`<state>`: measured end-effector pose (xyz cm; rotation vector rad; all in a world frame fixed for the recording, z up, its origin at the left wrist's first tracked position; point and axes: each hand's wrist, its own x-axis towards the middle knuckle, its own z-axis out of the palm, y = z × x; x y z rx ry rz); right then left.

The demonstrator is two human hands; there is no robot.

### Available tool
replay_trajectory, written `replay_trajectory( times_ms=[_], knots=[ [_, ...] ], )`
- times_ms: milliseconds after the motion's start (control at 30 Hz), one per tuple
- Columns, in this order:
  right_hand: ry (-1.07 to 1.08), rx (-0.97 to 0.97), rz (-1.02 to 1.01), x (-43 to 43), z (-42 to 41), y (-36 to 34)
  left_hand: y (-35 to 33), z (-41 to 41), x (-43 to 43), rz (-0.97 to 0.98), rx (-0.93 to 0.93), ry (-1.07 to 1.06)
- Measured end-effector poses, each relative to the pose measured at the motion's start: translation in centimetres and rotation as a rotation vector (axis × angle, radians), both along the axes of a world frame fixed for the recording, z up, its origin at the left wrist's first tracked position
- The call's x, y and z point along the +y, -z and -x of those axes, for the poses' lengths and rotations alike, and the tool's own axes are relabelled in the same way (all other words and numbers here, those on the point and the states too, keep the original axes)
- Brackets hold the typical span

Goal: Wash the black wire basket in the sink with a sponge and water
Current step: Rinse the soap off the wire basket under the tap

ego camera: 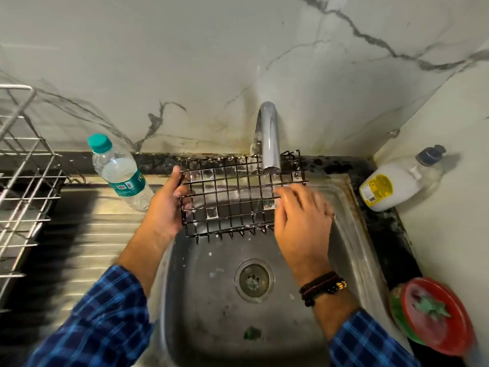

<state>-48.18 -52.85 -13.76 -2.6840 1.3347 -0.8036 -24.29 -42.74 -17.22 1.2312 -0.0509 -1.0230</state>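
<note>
Rinsing looks underway: the left hand (pixel 169 205) is gripping the black wire basket (pixel 238 197) over the sink's (pixel 352 250) back edge under the faucet (pixel 270 139), while the right hand (pixel 301 221), fingers spread, is rubbing its wet wires. No sponge shows; soap flecks are clinging, so washing seems unfinished.

The basket (pixel 242 194) hangs over the back of the sink (pixel 352 234), right under the tap (pixel 270 139), with the left hand (pixel 165 205) on its left edge and the right hand (pixel 301 221) on its right side, and the drain (pixel 254 279) sits below, nearer the camera. Left of the sink a bottle (pixel 120 173) stands on the surface (pixel 383 223) by the wall with a rack (pixel 23 181) further left; on the right there's a jug (pixel 391 185) in the back corner and a plate (pixel 436 316) at the near corner.
</note>
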Motion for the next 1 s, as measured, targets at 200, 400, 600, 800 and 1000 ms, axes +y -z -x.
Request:
replay_trajectory(
  times_ms=[200, 400, 600, 800, 1000],
  knots=[
    [-0.172, 0.094, -0.157, -1.1, -1.4, -1.3, 0.5, -0.2, 2.8, 0.053, 0.064, -0.083],
    [-0.456, 0.274, -0.266, -2.4, -2.3, -4.5, 0.1, -0.6, 4.0, 0.019, 0.093, -0.102],
    [-0.446, 0.306, -0.316, -2.8, -2.6, -5.8, -1.8, -1.0, 2.4, 0.061, 0.125, -0.041],
    [-0.297, 0.277, -0.208, -2.4, -3.2, -4.5, -2.3, -1.7, 0.9, 0.138, -0.016, -0.045],
    [-0.38, 0.063, -0.05, -2.5, -2.5, -3.8, -3.6, -2.0, 1.2, 0.198, -0.022, -0.168]
  ],
)
